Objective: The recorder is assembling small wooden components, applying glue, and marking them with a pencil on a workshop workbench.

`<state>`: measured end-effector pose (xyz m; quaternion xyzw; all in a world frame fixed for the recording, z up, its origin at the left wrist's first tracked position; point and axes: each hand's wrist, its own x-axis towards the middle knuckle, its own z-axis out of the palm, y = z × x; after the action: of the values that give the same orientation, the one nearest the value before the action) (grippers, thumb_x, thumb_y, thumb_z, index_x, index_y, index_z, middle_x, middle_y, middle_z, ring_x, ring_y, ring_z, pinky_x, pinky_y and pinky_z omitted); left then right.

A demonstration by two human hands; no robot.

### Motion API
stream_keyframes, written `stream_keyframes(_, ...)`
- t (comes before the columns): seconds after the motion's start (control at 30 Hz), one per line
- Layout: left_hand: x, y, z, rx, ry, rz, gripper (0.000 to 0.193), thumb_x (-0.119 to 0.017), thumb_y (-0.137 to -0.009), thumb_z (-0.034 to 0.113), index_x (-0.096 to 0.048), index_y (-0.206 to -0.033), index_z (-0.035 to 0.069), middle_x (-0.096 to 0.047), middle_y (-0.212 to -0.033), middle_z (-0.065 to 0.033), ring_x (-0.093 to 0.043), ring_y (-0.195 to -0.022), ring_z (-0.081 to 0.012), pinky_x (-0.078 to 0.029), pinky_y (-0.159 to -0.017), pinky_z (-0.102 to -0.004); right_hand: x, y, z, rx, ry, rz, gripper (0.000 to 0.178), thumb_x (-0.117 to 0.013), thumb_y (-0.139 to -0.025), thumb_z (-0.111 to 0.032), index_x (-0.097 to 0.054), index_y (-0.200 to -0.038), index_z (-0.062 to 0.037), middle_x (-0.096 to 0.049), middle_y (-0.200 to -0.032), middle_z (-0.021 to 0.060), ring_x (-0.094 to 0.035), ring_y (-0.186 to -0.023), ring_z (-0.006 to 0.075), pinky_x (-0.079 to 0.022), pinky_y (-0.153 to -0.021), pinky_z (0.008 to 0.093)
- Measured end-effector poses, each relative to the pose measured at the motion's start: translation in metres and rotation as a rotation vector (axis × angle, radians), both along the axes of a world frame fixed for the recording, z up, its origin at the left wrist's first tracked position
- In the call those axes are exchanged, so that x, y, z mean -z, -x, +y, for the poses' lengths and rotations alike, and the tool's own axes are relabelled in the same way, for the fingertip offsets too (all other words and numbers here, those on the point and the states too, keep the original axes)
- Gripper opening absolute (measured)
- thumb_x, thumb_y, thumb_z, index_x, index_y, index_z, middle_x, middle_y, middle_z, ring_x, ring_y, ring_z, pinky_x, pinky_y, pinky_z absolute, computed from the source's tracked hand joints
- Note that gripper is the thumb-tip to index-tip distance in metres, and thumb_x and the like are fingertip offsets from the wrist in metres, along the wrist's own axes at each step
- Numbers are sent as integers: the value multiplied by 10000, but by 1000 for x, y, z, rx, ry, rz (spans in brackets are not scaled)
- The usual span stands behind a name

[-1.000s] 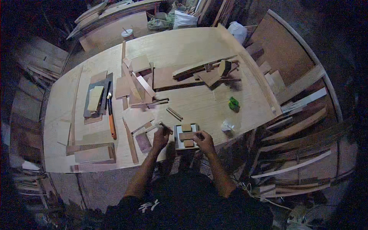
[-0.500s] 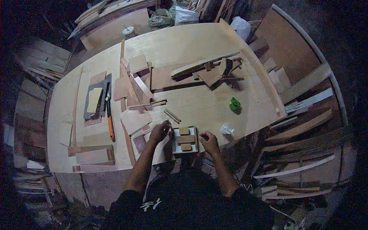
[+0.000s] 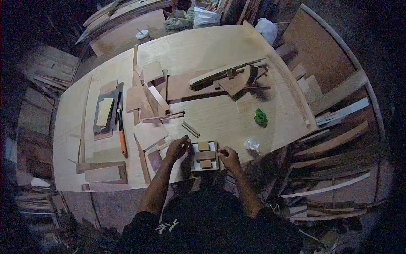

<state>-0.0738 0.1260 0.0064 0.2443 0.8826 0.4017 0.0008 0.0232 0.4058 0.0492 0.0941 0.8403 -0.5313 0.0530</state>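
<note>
A small shallow wooden box (image 3: 194,164) with a white floor sits at the table's near edge, in front of my body. Two small wooden blocks, a far block (image 3: 204,146) and a near block (image 3: 205,164), lie in it, with a brown wood strip (image 3: 206,155) across the middle. My left hand (image 3: 177,149) is at the box's left side, fingers closed in a pinch; whatever they hold is too small to make out. At the opposite side, my right hand (image 3: 229,159) has curled fingers, its fingertips at the box's right rim. Two thin sticks (image 3: 191,129) lie just beyond the box.
On the plywood table (image 3: 203,46) lie a pile of wood offcuts (image 3: 152,91), more scraps (image 3: 237,82), a green object (image 3: 260,117) and crumpled white plastic (image 3: 252,144). Toward the left are an orange-handled tool (image 3: 122,142) and a yellowish block (image 3: 104,112). Stacked boards (image 3: 334,148) stand right.
My right hand has moved slightly left, bringing its fingertips to the box's rim. My left hand has shifted a little, staying by the box's left side. The blocks stay in the box.
</note>
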Motion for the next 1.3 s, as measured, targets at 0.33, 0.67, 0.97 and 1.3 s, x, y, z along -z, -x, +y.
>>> stream_keyframes(0.33,2,-7,2,-26,128,4,171,-602,-823,140,-570,-984,91,-644,-831,-174,-634,-761,-369,-498,-634,-443,6,-3,0,5,14,63,230,-665,-821,-183,-652,-970,-9,-677,-897,119,-655,-833,207,-512,-760,326)
stream_keyframes(0.67,6,0,2,18,138,130,249,-651,-727,112,-575,-964,96,-627,-786,-142,-632,-727,-338,-496,-636,-423,7,-8,-3,29,-31,74,225,-667,-808,-181,-641,-957,-14,-679,-898,132,-662,-833,224,-517,-763,339)
stream_keyframes(0.97,12,3,9,-78,149,67,162,-690,-665,173,-645,-778,66,-593,-768,-145,-625,-763,-341,-501,-678,-447,10,4,-20,-28,-66,88,265,-667,-802,-202,-642,-982,-9,-673,-912,153,-663,-852,235,-518,-771,344)
stream_keyframes(1.3,8,14,14,-130,321,-180,222,-695,-706,264,-674,-822,76,-656,-868,-173,-634,-858,-356,-515,-739,-438,6,39,-61,-148,-112,210,244,-668,-798,-158,-636,-983,-2,-671,-865,133,-665,-804,218,-520,-751,345)
